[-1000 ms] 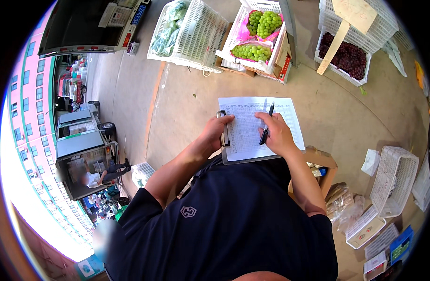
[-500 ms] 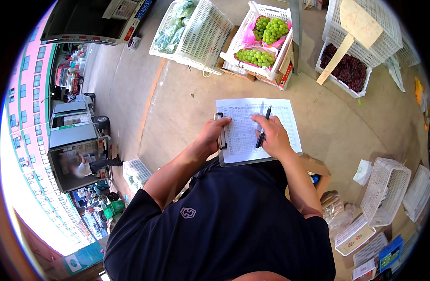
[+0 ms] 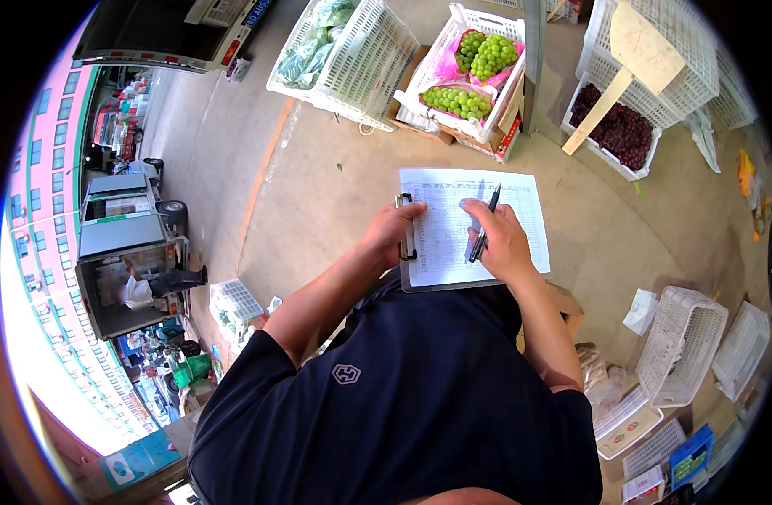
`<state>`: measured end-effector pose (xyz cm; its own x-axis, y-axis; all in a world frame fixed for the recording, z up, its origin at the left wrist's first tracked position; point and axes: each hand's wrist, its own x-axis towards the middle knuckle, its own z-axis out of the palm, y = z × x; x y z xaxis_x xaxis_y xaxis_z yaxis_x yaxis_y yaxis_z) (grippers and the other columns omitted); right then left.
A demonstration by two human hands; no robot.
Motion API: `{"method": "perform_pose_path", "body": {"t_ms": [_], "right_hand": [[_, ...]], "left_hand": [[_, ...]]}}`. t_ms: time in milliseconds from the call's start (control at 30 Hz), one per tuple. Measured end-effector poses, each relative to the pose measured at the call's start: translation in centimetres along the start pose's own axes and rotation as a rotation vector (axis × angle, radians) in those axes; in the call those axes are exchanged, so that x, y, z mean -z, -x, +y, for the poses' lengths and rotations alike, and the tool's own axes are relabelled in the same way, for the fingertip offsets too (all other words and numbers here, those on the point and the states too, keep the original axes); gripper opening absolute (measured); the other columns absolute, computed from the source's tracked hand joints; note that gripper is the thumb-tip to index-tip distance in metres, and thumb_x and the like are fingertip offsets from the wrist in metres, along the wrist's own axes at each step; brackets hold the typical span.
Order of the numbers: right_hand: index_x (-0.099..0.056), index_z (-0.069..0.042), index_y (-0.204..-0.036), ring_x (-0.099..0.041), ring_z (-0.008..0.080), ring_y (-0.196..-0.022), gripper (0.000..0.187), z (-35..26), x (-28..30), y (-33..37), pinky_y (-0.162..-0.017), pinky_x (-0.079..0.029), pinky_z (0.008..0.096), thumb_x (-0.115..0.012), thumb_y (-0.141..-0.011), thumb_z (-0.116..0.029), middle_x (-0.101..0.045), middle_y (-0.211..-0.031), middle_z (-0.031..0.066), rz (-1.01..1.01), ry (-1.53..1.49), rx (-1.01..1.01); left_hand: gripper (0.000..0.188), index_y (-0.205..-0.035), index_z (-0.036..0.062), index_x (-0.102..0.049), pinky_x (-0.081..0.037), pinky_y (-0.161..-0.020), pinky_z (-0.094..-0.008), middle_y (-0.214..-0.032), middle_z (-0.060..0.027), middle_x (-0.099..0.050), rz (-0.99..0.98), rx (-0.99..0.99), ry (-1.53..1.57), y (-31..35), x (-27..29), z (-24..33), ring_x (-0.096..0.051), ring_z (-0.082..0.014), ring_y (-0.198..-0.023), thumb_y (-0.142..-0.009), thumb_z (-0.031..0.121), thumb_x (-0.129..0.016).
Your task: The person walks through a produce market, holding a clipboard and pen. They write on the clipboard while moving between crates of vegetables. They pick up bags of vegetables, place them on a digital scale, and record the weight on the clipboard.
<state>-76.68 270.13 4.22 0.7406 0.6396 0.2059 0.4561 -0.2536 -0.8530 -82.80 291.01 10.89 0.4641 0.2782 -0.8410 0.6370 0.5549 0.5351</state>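
Note:
A clipboard (image 3: 408, 266) carries a stack of printed table sheets (image 3: 453, 252) in front of my body. My left hand (image 3: 394, 230) is closed on the clipboard's left edge beside its metal clip (image 3: 407, 227), thumb over the paper. In my right hand (image 3: 505, 244) a black pen (image 3: 485, 224) is held between the fingers, slanting up to the right. The right index finger points onto the paper, touching or just above it; which of the two I cannot tell.
Ahead stand a white crate of green grapes (image 3: 458, 103), a crate of bagged greens (image 3: 365, 63) and a crate of dark grapes (image 3: 621, 135) beside a metal post (image 3: 533, 67). White crates (image 3: 680, 345) lie at right. Left, a person (image 3: 154, 290) stands at an open-backed vehicle (image 3: 121, 240).
The clipboard and both hands have shifted slightly right in the picture. My right index finger remains on the paper area. The person by the vehicle has changed posture.

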Motion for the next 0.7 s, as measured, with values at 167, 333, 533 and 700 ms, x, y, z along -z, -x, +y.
{"method": "perform_pose_path", "body": {"t_ms": [167, 333, 533, 700], "right_hand": [[-0.061, -0.010, -0.122, -0.059, 0.0301, -0.094, 0.042, -0.4, 0.4, -0.3, -0.084, -0.051, 0.0399, -0.068, -0.081, -0.001, -0.068, -0.121, 0.0042, -0.004, 0.037, 0.001], [-0.062, -0.010, -0.121, -0.060, 0.0301, -0.093, 0.043, -0.7, -1.0, -0.7, -0.084, -0.051, 0.0401, -0.068, -0.080, -0.001, -0.068, -0.122, 0.0046, -0.005, 0.070, 0.037], [-0.061, -0.010, -0.121, -0.060, 0.0313, -0.096, 0.044, -2.8, -3.6, -2.6, -0.085, -0.051, 0.0403, -0.070, -0.078, 0.000, -0.068, -0.125, 0.0050, -0.072, 0.104, 0.058], [-0.061, -0.010, -0.121, -0.060, 0.0332, -0.100, 0.048, -4.9, -5.2, -4.5, -0.087, -0.051, 0.0395, -0.071, -0.076, 0.002, -0.067, -0.126, 0.0051, -0.134, 0.165, 0.162]], "left_hand": [[0.030, -0.115, -0.0081, -0.060, -0.061, -0.071, -0.0422, -0.101, -0.0168, -0.070, -0.043, 0.015, -0.012, -1.3, 0.9, -0.5, -0.072, -0.0260, -0.082, -0.099, 0.017, -0.056], [0.030, -0.114, -0.0089, -0.060, -0.060, -0.070, -0.0410, -0.100, -0.0162, -0.070, -0.035, -0.024, -0.016, -1.9, 2.7, -0.9, -0.071, -0.0253, -0.081, -0.098, 0.016, -0.059], [0.033, -0.120, -0.0064, -0.058, -0.059, -0.081, -0.0431, -0.110, -0.0173, -0.069, -0.036, -0.001, 0.087, -1.2, 6.2, -0.3, -0.071, -0.0275, -0.093, -0.097, 0.017, -0.059], [0.035, -0.124, -0.0071, -0.057, -0.059, -0.084, -0.0440, -0.115, -0.0185, -0.069, -0.120, -0.063, 0.192, 0.3, 9.1, 0.4, -0.071, -0.0292, -0.098, -0.097, 0.016, -0.059]]}}
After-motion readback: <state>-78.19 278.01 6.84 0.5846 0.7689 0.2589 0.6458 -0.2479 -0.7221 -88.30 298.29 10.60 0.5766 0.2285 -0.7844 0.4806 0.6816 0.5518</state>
